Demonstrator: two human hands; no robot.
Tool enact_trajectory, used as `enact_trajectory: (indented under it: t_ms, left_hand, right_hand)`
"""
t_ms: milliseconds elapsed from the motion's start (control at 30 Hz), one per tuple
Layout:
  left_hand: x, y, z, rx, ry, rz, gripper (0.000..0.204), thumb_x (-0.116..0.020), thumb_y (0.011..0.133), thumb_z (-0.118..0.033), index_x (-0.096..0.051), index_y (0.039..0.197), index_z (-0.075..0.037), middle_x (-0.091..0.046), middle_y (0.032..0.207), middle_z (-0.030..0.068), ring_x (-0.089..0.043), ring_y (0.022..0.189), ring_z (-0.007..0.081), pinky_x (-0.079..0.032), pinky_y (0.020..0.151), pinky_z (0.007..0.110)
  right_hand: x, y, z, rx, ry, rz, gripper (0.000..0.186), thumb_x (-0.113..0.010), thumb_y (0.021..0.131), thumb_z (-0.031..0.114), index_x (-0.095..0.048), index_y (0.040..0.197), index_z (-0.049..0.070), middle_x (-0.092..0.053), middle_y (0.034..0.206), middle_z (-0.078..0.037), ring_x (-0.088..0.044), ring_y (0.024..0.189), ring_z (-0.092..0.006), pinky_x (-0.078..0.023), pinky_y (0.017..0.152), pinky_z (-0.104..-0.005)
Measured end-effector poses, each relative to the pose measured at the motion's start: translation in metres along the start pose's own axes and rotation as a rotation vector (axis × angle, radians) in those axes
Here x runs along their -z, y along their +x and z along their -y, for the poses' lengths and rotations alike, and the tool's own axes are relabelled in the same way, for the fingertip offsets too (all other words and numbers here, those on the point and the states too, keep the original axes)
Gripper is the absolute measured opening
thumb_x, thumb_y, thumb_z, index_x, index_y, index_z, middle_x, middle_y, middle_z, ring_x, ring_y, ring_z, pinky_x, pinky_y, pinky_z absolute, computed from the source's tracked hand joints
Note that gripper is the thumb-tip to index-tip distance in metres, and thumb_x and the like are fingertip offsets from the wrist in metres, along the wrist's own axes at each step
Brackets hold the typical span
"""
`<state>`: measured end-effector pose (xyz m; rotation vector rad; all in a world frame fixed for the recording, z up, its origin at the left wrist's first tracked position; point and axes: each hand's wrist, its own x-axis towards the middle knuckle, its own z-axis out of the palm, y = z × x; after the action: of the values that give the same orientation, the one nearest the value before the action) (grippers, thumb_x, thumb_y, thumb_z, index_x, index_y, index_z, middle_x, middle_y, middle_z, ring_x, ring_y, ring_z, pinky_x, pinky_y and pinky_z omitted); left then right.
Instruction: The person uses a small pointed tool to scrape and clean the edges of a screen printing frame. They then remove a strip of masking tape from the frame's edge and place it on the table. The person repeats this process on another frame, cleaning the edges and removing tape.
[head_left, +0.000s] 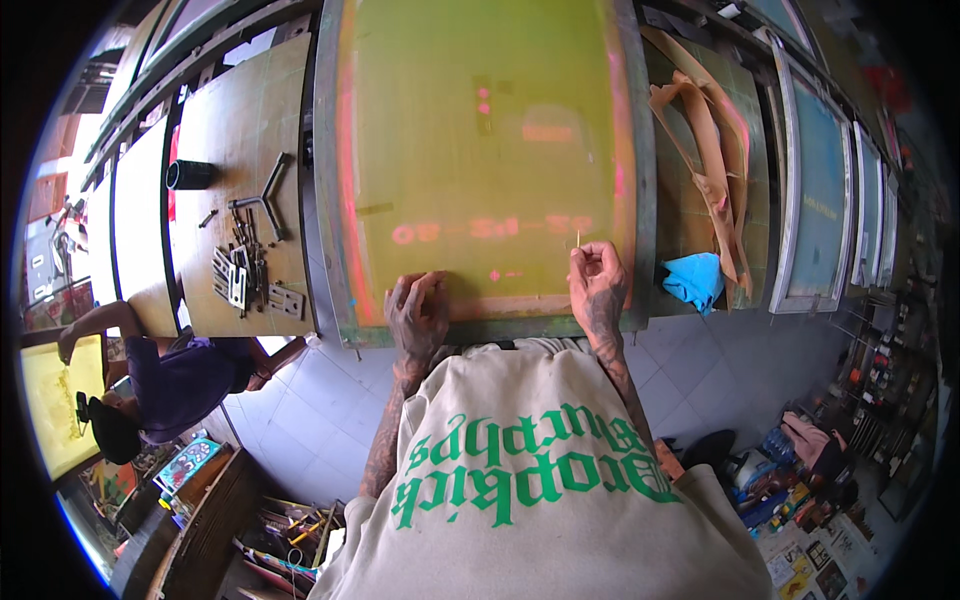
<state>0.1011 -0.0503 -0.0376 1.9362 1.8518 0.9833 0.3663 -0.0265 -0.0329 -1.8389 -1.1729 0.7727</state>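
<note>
A large silkscreen (475, 130) with yellow-green mesh and a stained wooden frame lies flat before me. Pink marks show on the mesh. Over its near right corner, my right hand (599, 285) pinches a thin pale stick (578, 239) between thumb and fingertips, upright above a row of pink marks. The kind of stick is too small to tell. My left hand (418, 308) rests on the near left part of the screen, fingers loosely bent and slightly apart, with nothing visible in them.
Left of the screen, a board (235, 110) carries a dark cup (190, 175), a multi-armed wrench (265, 200) and metal plates (235, 280). To the right lie torn brown cardboard (715, 170) and a blue cloth (693, 280). Another person (170, 385) works at the far left.
</note>
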Motion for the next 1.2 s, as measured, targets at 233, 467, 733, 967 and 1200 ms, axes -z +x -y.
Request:
enact_trajectory:
  t_ms: [233,467,733,967,1200]
  left_hand:
    - [0.001,0.001,-0.003,-0.014,0.002,-0.013,0.021,-0.072,0.081,-0.004,-0.069,0.099,-0.014,-0.066,0.091,0.003,-0.061,0.077,0.0212,-0.041,0.068,0.035]
    - [0.001,0.002,-0.003,0.0,-0.023,-0.019,0.021,-0.072,0.081,-0.004,-0.069,0.099,-0.014,-0.066,0.091,0.0032,-0.062,0.078,0.0217,-0.041,0.069,0.035]
    - [0.001,0.001,-0.002,0.0,-0.02,-0.004,0.021,-0.071,0.081,-0.005,-0.069,0.099,-0.014,-0.066,0.091,0.0031,-0.062,0.079,0.0216,-0.042,0.069,0.036]
    - [0.0,0.001,-0.001,0.007,-0.037,-0.015,0.021,-0.072,0.081,-0.005,-0.069,0.1,-0.014,-0.066,0.091,0.0028,-0.062,0.079,0.0214,-0.042,0.07,0.035]
    - [0.002,0.002,-0.003,0.005,-0.04,-0.005,0.022,-0.071,0.08,-0.005,-0.069,0.1,-0.014,-0.065,0.092,0.0025,-0.062,0.079,0.0214,-0.042,0.07,0.035]
  right_hand:
    - [0.006,0.005,0.021,0.445,-0.344,0.033,0.017,-0.058,0.094,0.001,-0.057,0.111,0.001,-0.063,0.082,-0.016,-0.066,0.071,-0.0302,-0.051,0.063,-0.0382]
    - [0.006,-0.016,0.024,0.208,-0.258,0.134,0.015,-0.056,0.095,0.003,-0.056,0.11,0.003,-0.065,0.088,-0.017,-0.067,0.078,-0.0361,-0.052,0.067,-0.0429]
    - [0.0,-0.025,0.019,0.08,-0.197,0.263,0.014,-0.056,0.095,0.002,-0.05,0.109,0.004,-0.063,0.088,-0.018,-0.067,0.079,-0.0373,-0.052,0.067,-0.0427]
    - [-0.004,-0.018,0.02,0.04,-0.093,0.144,0.013,-0.052,0.095,-0.001,-0.047,0.106,0.004,-0.058,0.081,-0.011,-0.058,0.07,-0.0236,-0.049,0.063,-0.0354]
    - [-0.002,-0.015,0.027,0.11,-0.142,0.076,0.004,-0.056,0.094,0.0,-0.057,0.098,0.002,-0.059,0.083,-0.012,-0.06,0.073,-0.0252,-0.049,0.067,-0.0372]
